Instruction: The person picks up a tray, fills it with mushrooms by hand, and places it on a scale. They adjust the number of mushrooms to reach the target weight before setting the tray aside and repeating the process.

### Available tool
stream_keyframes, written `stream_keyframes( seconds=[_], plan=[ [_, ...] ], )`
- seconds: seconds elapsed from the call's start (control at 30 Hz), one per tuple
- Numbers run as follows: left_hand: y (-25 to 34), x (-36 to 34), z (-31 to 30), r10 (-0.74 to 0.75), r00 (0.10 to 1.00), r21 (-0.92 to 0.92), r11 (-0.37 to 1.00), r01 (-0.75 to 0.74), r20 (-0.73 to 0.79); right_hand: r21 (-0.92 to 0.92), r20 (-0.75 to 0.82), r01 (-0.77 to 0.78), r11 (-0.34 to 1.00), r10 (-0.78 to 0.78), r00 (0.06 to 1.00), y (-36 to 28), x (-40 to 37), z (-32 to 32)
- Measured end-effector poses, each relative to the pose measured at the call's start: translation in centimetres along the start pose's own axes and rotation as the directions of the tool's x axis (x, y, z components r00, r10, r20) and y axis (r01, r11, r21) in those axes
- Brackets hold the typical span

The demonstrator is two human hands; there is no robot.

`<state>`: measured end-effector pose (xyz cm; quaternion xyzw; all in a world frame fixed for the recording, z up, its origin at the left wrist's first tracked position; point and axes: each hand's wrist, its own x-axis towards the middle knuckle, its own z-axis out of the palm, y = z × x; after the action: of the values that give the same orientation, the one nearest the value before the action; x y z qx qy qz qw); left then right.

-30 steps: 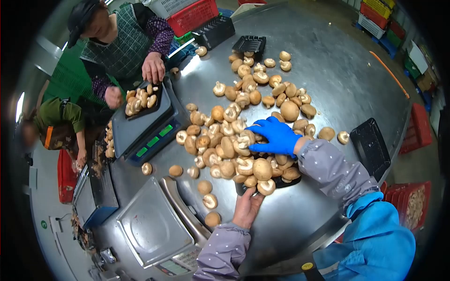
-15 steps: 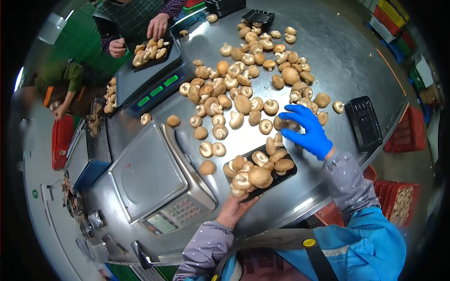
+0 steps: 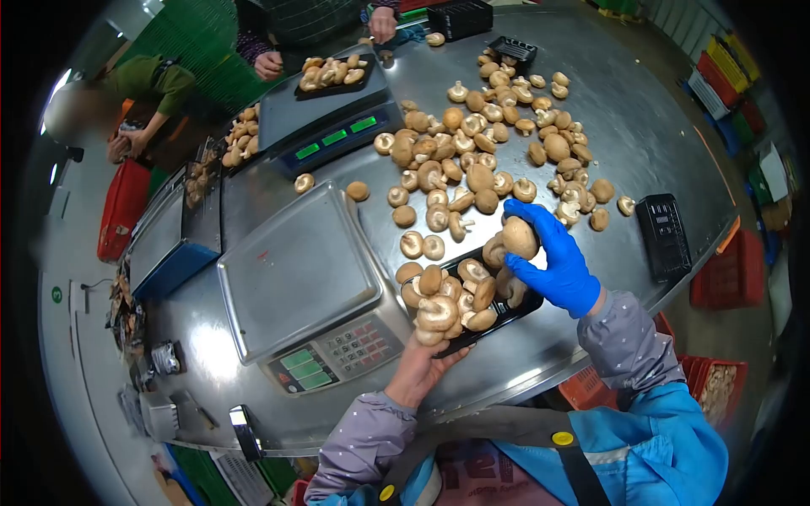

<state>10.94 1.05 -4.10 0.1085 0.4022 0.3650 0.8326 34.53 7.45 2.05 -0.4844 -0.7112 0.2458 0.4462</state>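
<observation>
My left hand, bare, grips the near edge of a black plastic tray from below. Brown-capped mushrooms are heaped in it, caps and stems pointing different ways. Over the tray's right end, my right hand, in a blue glove, pinches a mushroom between thumb and fingers. More mushrooms lie just beneath those fingers, partly hidden by the glove. A large spread of loose mushrooms covers the steel table beyond the tray.
Left of the tray stands a scale with a bare metal plate. Behind it, another scale carries a filled tray, near a co-worker's hands. A black tray lies at the table's right edge. Red crates stand beyond.
My right hand has closed on a mushroom and come over the tray. The view has shifted, and the co-worker's hands have moved off the filled tray. The near scale's display is now lit green.
</observation>
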Motion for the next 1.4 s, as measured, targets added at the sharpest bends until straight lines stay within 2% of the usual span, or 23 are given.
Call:
stream_keyframes(
  seconds=[0.03, 0.1, 0.13, 0.17, 0.23, 0.33, 0.37, 0.43, 0.5, 0.53, 0.6, 0.63, 0.7, 0.73, 0.8, 0.83, 0.9, 0.93, 0.97, 1.03, 1.1, 1.17, 1.4],
  plan=[
    [0.4, -0.3, 0.0, -0.006, 1.0, 0.018, 1.0, 0.007, -0.019, 0.0, 0.006, 0.01, 1.0, -0.01, 1.0, -0.8, 0.1, 0.3],
    [1.2, -0.9, 0.0, 0.008, 1.0, 0.028, 1.0, -0.008, -0.015, 0.13, 0.236, -0.088, 0.988, 0.055, 0.97, -3.0, -0.2, 1.8],
    [1.5, -1.2, -0.2, 0.011, 1.0, 0.043, 0.999, -0.01, -0.012, 0.081, 0.348, 0.022, 0.996, -0.049, 0.936, -4.7, 0.4, 2.7],
    [1.7, -1.4, -0.4, 0.016, 1.0, 0.039, 0.999, -0.016, -0.014, -0.117, 0.405, 0.306, 0.945, -0.236, 0.883, -5.4, 0.6, 4.3],
    [1.9, -1.7, -0.8, 0.043, 0.999, 0.045, 0.998, -0.042, -0.017, -0.298, 0.568, 0.494, 0.817, -0.264, 0.78, -6.3, -0.2, 7.0],
    [3.0, -2.7, -1.2, 0.059, 0.998, 0.02, 0.998, -0.058, -0.026, -0.257, 0.652, 0.393, 0.883, -0.142, 0.745, -7.2, 1.2, 8.3],
    [3.6, -3.1, -1.4, 0.073, 0.997, 0.003, 0.997, -0.073, -0.035, -0.258, 0.655, 0.398, 0.88, -0.144, 0.742, -7.7, 1.7, 8.1],
    [5.2, -3.7, -2.1, 0.094, 0.996, -0.016, 0.995, -0.094, -0.01, -0.018, 0.344, 0.262, 0.965, -0.24, 0.908, -8.9, 2.5, 7.1],
    [7.0, -4.3, -3.5, 0.121, 0.992, 0.007, 0.993, -0.121, 0.031, 0.165, 0.09, 0.229, 0.959, -0.246, 0.965, -8.2, 3.8, 6.5],
    [8.1, -4.4, -4.6, 0.132, 0.991, 0.0, 0.991, -0.132, 0.009, 0.298, 0.082, 0.035, 0.954, -0.062, 0.995, -8.5, 4.4, 5.6],
    [11.1, -5.1, -5.6, 0.173, 0.981, 0.014, 0.985, -0.173, -0.087, 0.326, 0.027, -0.108, 0.939, 0.105, 0.994, -7.6, 5.3, 5.0],
    [12.4, -5.4, -6.6, 0.209, 0.969, 0.021, 0.978, -0.208, -0.131, 0.37, 0.07, -0.233, 0.9, 0.223, 0.972, -6.7, 5.3, 4.9],
    [15.2, -5.4, -10.3, 0.222, 0.971, 0.173, 0.963, -0.204, -0.091, 0.329, 0.119, -0.322, 0.887, 0.3, 0.947, -4.4, 4.5, 5.4],
    [16.3, -5.7, -11.0, 0.238, 0.962, 0.217, 0.954, -0.206, -0.133, 0.336, 0.135, -0.314, 0.888, 0.285, 0.949, -3.2, 4.1, 5.6],
    [17.9, -5.9, -12.3, 0.274, 0.938, 0.251, 0.943, -0.219, -0.212, 0.135, 0.187, -0.355, 0.925, 0.328, 0.926, -1.0, 3.1, 6.1],
    [18.3, -6.1, -12.7, 0.287, 0.931, 0.246, 0.941, -0.231, -0.226, 0.142, 0.203, -0.346, 0.927, 0.315, 0.927, 0.1, 2.5, 6.4],
    [18.7, -6.4, -13.2, 0.373, 0.896, 0.441, 0.864, -0.241, -0.242, 0.013, 0.208, -0.359, 0.933, 0.348, 0.914, 2.1, 1.4, 7.0],
    [18.8, -7.0, -12.9, 0.398, 0.888, 0.475, 0.842, -0.255, -0.23, -0.108, 0.223, -0.29, 0.951, 0.307, 0.925, 3.0, 0.9, 7.2],
    [18.9, -7.3, -12.9, 0.404, 0.882, 0.471, 0.844, -0.258, -0.241, -0.103, 0.236, -0.283, 0.953, 0.3, 0.924, 3.4, 0.5, 7.4],
    [18.9, -8.0, -12.9, 0.423, 0.872, 0.605, 0.77, -0.203, -0.247, -0.311, 0.308, -0.23, 0.922, 0.327, 0.893, 4.1, -0.3, 7.6],
    [18.5, -8.6, -13.6, 0.464, 0.852, 0.648, 0.731, -0.213, -0.244, -0.359, 0.339, -0.258, 0.897, 0.383, 0.859, 5.2, -1.3, 7.8],
    [18.6, -9.2, -14.0, 0.511, 0.828, 0.745, 0.64, -0.186, -0.232, -0.439, 0.412, -0.158, 0.884, 0.354, 0.84, 5.9, -1.9, 8.0],
    [18.2, -11.3, -14.5, 0.613, 0.738, 0.7, 0.658, -0.277, -0.284, -0.493, 0.396, -0.158, 0.856, 0.382, 0.835, 6.5, -2.2, 8.3]
  ],
)
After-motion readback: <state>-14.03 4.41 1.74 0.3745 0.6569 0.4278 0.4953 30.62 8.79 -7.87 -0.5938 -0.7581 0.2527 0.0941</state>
